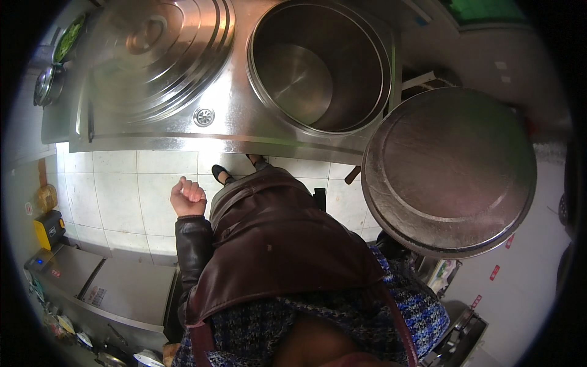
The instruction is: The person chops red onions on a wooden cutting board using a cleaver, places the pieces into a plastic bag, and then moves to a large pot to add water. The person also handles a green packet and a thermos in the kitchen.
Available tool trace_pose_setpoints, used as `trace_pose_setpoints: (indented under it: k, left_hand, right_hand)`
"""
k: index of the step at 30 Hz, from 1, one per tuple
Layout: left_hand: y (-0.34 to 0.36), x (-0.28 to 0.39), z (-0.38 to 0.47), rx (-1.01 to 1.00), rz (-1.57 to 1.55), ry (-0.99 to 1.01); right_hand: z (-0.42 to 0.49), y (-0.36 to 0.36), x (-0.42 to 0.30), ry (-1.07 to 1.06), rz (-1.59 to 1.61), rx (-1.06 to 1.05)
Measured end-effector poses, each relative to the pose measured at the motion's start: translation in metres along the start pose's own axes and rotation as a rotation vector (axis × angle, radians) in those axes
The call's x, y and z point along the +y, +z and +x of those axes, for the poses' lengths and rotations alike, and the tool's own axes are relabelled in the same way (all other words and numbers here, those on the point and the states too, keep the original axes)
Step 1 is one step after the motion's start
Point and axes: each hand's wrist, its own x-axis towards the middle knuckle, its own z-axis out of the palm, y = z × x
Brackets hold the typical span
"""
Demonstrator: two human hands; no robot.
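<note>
My left hand [188, 196] hangs over the tiled floor, just short of the steel counter's front edge. Its fingers are curled in, with nothing visible in them. A large round metal lid [454, 169] is raised at my right side, covering the counter's right corner from view. My right hand is out of view; the lid hides that side, so what it touches does not show. Before me a deep stainless steel pot [302, 87] stands uncovered, its bottom and inner wall visible. Left of it, a stepped steel lid [183, 59] with a loop handle is in place.
A round drain-like fitting [203, 117] sits in the steel counter [224, 105]. A bowl of greens [69, 40] is at far left. Behind my left are a steel cabinet top [133, 286] and a yellow-black device [49, 230]. A brown handle [352, 175] pokes out beside the raised lid.
</note>
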Motion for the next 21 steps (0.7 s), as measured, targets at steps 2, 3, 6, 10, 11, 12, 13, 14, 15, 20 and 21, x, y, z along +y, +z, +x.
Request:
trace_pose_setpoints:
  k: [2,3,6,10,11,12,13,14,15,20,21]
  left_hand:
    - [-0.003,0.001,-0.001,-0.054,-0.049,0.002]
    - [-0.005,0.002,-0.002,-0.066,-0.092,0.016]
    - [-0.007,0.002,-0.007,-0.024,-0.064,0.067]
    - [-0.009,0.001,-0.012,0.007,-0.023,0.101]
    - [-0.009,0.001,-0.012,0.018,-0.01,0.106]
    - [-0.01,0.001,-0.012,0.005,-0.003,0.121]
    - [-0.011,0.001,-0.012,0.037,-0.008,0.131]
    - [-0.013,0.001,-0.011,0.046,-0.017,0.151]
    - [-0.014,0.0,-0.009,0.052,-0.023,0.171]
    - [-0.023,0.005,-0.006,0.017,-0.047,0.201]
    - [-0.024,0.005,-0.006,0.016,-0.062,0.218]
  right_hand:
    - [0.002,0.002,0.001,0.005,0.005,-0.004]
    - [0.003,0.003,0.001,0.007,0.007,-0.007]
    - [0.006,0.008,0.001,0.015,0.011,-0.017]
    - [0.01,0.014,0.001,0.022,0.014,-0.028]
    - [0.01,0.015,0.001,0.026,0.012,-0.033]
    - [0.011,0.017,0.001,0.028,0.013,-0.036]
    - [0.011,0.018,0.002,0.029,0.015,-0.035]
    - [0.011,0.019,0.002,0.031,0.016,-0.037]
    - [0.012,0.02,0.003,0.031,0.019,-0.04]
    - [0.013,0.025,0.004,0.033,0.026,-0.044]
    - [0.014,0.026,0.004,0.031,0.027,-0.043]
